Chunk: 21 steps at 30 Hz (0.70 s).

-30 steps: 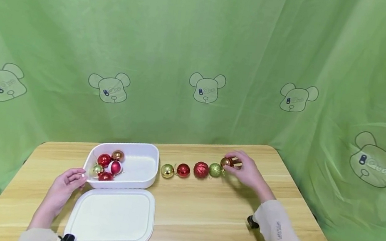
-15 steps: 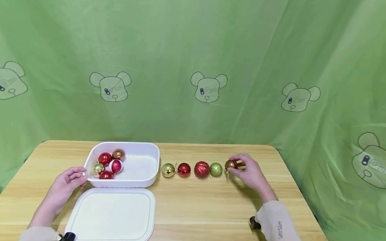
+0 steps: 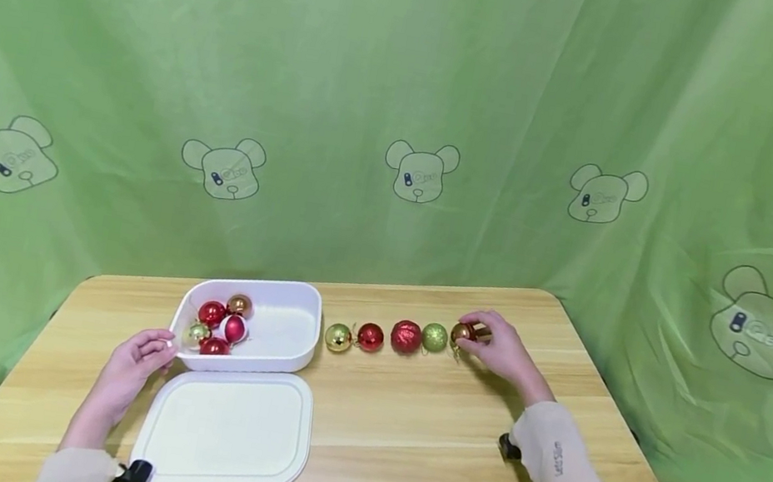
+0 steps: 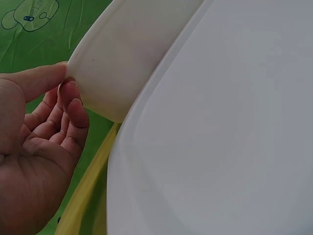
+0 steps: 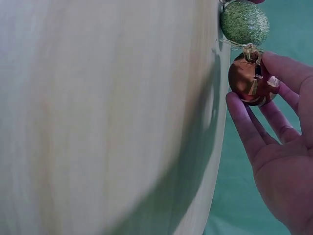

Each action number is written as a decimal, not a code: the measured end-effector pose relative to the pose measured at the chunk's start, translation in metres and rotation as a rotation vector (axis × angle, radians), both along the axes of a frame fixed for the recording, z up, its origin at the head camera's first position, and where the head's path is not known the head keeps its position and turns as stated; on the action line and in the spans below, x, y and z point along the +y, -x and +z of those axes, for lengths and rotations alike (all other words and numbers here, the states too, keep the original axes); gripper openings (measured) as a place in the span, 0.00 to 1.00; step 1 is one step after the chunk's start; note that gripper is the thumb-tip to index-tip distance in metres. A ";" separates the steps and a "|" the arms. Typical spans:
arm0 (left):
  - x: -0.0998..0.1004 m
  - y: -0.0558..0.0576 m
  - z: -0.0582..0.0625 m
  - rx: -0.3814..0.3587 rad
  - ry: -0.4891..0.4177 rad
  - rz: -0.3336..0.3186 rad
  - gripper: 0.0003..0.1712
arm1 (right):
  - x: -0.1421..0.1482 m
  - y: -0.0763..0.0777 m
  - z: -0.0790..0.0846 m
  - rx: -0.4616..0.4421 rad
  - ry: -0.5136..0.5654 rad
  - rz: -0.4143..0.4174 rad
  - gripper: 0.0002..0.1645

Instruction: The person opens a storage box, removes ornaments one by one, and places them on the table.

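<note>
At the far right of the row, my right hand (image 3: 501,350) holds a shiny copper-brown Christmas ball (image 3: 462,335) between thumb and fingers. In the right wrist view that ball has a gold cap and string, close beside a green glitter ball (image 5: 244,22). Leftward along the row lie a textured red ball (image 3: 406,337), a shiny red ball (image 3: 370,337) and a gold ball (image 3: 338,338). My left hand (image 3: 131,365) pinches the near left corner of a white box (image 3: 284,330). Several balls, including a red one (image 3: 211,314) and a brown one (image 3: 240,305), lie in its left half.
A white lid (image 3: 227,431) lies flat in front of the box. Wooden tabletop (image 3: 416,439) stretches to the right of it. Green cloth (image 3: 336,81) with bear-head outlines hangs behind the table and along its sides.
My right hand has shifted the copper-brown ball slightly right and nearer, from behind the green ball's right side into line with the row. The left hand keeps its place at the box corner.
</note>
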State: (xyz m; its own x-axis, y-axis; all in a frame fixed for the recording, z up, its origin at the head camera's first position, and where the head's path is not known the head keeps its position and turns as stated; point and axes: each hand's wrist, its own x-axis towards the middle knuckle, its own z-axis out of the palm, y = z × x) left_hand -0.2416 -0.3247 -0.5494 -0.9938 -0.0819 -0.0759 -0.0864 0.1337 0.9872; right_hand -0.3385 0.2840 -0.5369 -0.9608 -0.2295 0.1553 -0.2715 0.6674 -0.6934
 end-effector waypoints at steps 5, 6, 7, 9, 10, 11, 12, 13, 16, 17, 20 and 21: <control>0.000 0.000 -0.002 0.002 0.004 -0.003 0.25 | 0.001 -0.001 -0.002 -0.015 -0.008 0.001 0.25; 0.000 0.001 -0.002 0.001 0.005 -0.004 0.25 | 0.001 -0.001 -0.002 -0.016 -0.011 0.003 0.25; 0.000 0.001 -0.002 -0.001 0.007 -0.005 0.25 | 0.001 -0.001 -0.003 -0.017 -0.012 0.002 0.26; 0.000 0.001 -0.002 -0.002 0.011 -0.005 0.25 | 0.001 -0.002 -0.003 -0.023 -0.014 0.000 0.26; -0.001 0.001 -0.002 -0.002 0.010 -0.004 0.25 | 0.001 -0.002 -0.003 -0.026 -0.013 -0.002 0.26; -0.001 0.001 -0.002 -0.001 0.011 -0.004 0.25 | 0.000 -0.002 -0.003 -0.027 -0.013 -0.004 0.26; -0.001 0.001 -0.002 0.001 0.009 -0.004 0.25 | 0.000 -0.002 -0.003 -0.026 -0.015 0.000 0.26; -0.001 0.001 -0.002 0.004 0.010 -0.004 0.25 | 0.000 -0.002 -0.003 -0.024 -0.015 0.001 0.26; -0.001 0.001 -0.001 0.012 0.005 -0.004 0.25 | -0.001 -0.002 -0.003 -0.022 -0.011 0.004 0.26; -0.001 0.001 -0.001 0.013 0.007 -0.006 0.25 | -0.002 -0.002 -0.003 -0.021 -0.010 0.006 0.25; -0.001 0.000 0.000 0.016 0.005 -0.008 0.25 | -0.002 -0.002 -0.003 -0.024 -0.006 0.006 0.25; -0.001 0.000 0.000 0.016 0.005 -0.008 0.25 | -0.003 -0.002 -0.004 -0.023 -0.006 0.008 0.25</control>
